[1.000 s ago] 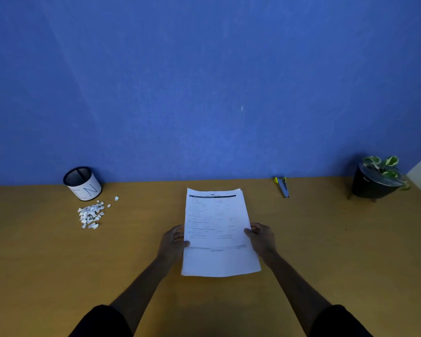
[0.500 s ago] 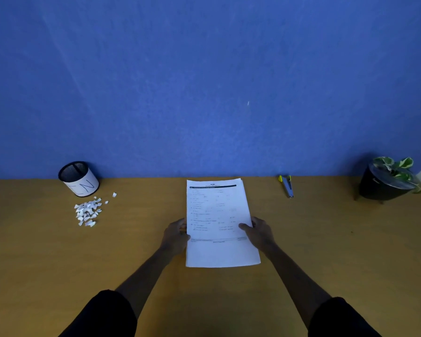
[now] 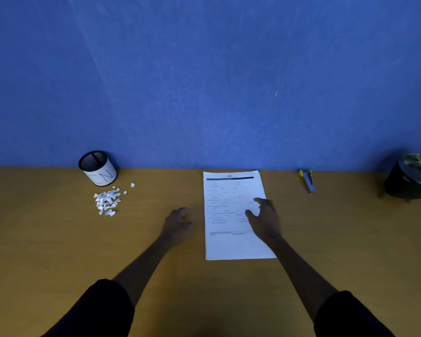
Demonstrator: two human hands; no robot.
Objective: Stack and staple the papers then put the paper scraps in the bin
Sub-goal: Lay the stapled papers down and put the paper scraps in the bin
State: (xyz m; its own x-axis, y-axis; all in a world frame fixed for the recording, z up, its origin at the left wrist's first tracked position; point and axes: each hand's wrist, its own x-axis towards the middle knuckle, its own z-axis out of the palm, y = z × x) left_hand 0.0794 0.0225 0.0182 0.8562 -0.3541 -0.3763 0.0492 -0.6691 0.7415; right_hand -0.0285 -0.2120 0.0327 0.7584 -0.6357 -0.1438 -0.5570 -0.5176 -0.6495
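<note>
A stack of printed white papers (image 3: 231, 244) lies flat on the wooden desk, its far edge close to the blue wall. My right hand (image 3: 264, 218) hovers over the stack's right side with fingers spread and nothing in it. My left hand (image 3: 176, 222) sits to the left of the papers, apart from them, fingers loosely spread. A grey stapler with a yellow end (image 3: 308, 181) lies to the right of the stack near the wall. A pile of white paper scraps (image 3: 106, 201) lies at the left, just in front of a black mesh bin (image 3: 97, 167) with a white label.
A dark pot with a green and white plant (image 3: 411, 178) stands at the far right of the desk (image 3: 58, 251). The blue wall runs along the desk's back edge.
Both hands have let go of the paper stack. My left hand has drawn away to the left. My right hand has lifted over the stack's right side.
</note>
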